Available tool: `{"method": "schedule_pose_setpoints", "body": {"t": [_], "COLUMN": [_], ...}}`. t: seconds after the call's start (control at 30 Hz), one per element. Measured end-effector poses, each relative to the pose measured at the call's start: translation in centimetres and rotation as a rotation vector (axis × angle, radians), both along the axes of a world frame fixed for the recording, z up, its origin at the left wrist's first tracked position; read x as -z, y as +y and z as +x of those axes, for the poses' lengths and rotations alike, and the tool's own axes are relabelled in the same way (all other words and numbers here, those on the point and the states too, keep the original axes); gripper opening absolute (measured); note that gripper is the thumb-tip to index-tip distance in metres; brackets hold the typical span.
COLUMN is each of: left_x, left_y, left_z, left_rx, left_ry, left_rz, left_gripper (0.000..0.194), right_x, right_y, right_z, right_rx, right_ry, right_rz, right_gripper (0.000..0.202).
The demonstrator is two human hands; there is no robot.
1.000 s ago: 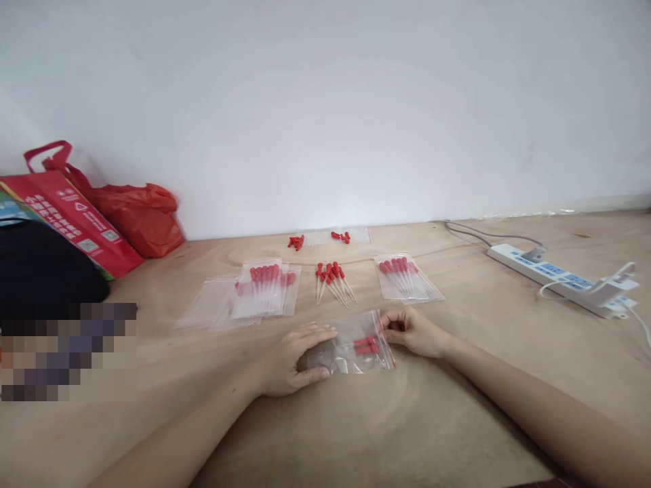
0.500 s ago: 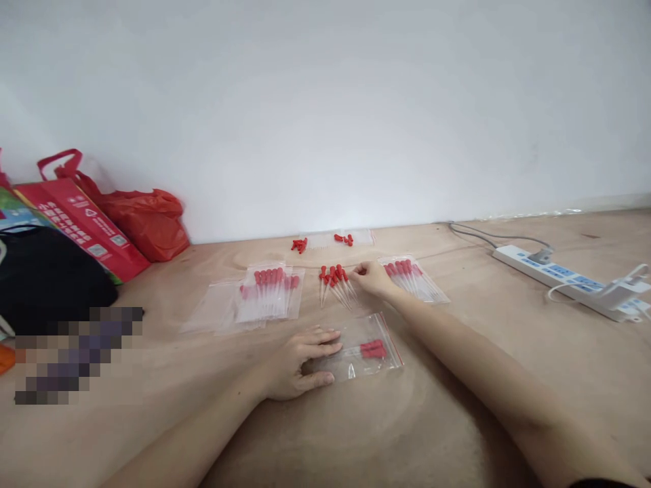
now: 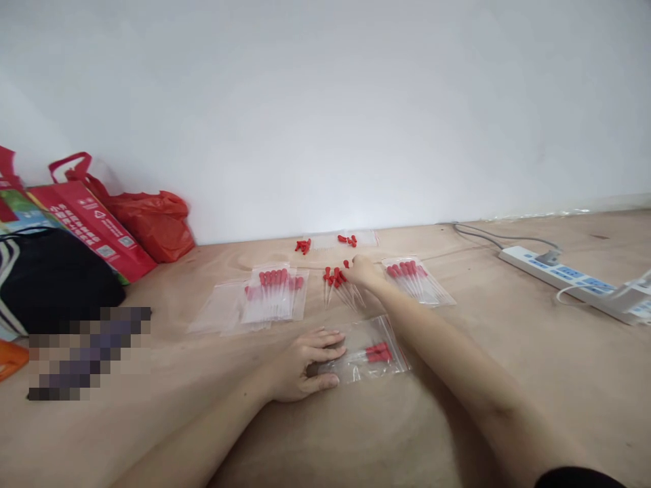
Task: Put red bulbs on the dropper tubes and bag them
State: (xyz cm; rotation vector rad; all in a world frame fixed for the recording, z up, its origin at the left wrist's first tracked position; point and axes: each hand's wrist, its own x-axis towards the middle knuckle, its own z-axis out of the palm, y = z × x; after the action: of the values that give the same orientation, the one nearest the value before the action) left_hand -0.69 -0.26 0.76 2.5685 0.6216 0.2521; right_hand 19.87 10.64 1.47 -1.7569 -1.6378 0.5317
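My left hand (image 3: 311, 362) lies with spread fingers on the left part of a clear zip bag (image 3: 350, 373), holding it down on the table. Inside that bag are a few droppers with red bulbs (image 3: 379, 352). Farther off, my right hand (image 3: 364, 272) reaches to a small loose pile of red-bulbed droppers (image 3: 336, 279), fingers closed at a dropper (image 3: 346, 265) on its right side. The fingertips are partly hidden by the hand itself. To the right of this hand lies a filled bag of droppers (image 3: 414, 279).
Filled dropper bags (image 3: 272, 291) and flat clear bags (image 3: 213, 312) lie left of the pile. Loose red bulbs (image 3: 303, 246) and another bag (image 3: 366, 237) are by the wall. A power strip (image 3: 569, 278) stands right; carrier bags (image 3: 157, 224) and a black bag (image 3: 61, 278) left.
My right hand has turned and closed in on the right side of the dropper pile, where one red bulb now sits higher. My left hand stays on the bag; the view has shifted slightly.
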Motion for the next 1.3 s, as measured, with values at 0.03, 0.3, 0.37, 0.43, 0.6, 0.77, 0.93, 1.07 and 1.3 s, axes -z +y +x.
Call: {"method": "schedule_pose_setpoints", "body": {"t": [0.03, 0.3, 0.37, 0.43, 0.6, 0.77, 0.93, 1.07, 1.3], "left_x": [0.0, 0.3, 0.3, 0.2, 0.1, -0.1, 0.0, 0.1, 0.1], "left_y": [0.0, 0.2, 0.3, 0.3, 0.1, -0.2, -0.3, -0.2, -0.2], "left_z": [0.0, 0.0, 0.0, 0.0, 0.0, 0.0, -0.1, -0.2, -0.1], "left_rx": [-0.002, 0.022, 0.024, 0.022, 0.002, -0.065, -0.084, -0.082, -0.09], "left_ry": [-0.003, -0.046, -0.056, -0.049, -0.003, 0.012, 0.017, 0.017, 0.053], "left_rz": [-0.002, -0.018, -0.024, -0.027, -0.003, -0.008, -0.006, -0.01, 0.001], "left_gripper": [0.043, 0.042, 0.042, 0.042, 0.045, 0.056, 0.058, 0.058, 0.058], "right_x": [-0.3, 2.0, 3.2, 4.0, 4.0, 3.6, 3.4, 3.3, 3.8], "right_y": [-0.4, -7.9, -9.7, -10.8, -11.9, -12.8, -13.8, -13.9, -13.6], "right_z": [0.7, 8.7, 9.5, 9.6, 7.9, 6.6, 7.0, 7.6, 6.6], "right_rx": [0.014, 0.071, 0.115, 0.159, 0.174, 0.095, -0.183, -0.324, -0.312], "right_ry": [0.027, 0.474, 0.587, 0.665, 0.792, 0.905, 0.8, 0.557, 0.262], "right_rz": [0.005, 0.16, 0.195, 0.202, 0.168, 0.088, -0.036, -0.069, 0.075], "right_gripper": [0.03, 0.041, 0.04, 0.04, 0.038, 0.037, 0.038, 0.029, 0.016]}}
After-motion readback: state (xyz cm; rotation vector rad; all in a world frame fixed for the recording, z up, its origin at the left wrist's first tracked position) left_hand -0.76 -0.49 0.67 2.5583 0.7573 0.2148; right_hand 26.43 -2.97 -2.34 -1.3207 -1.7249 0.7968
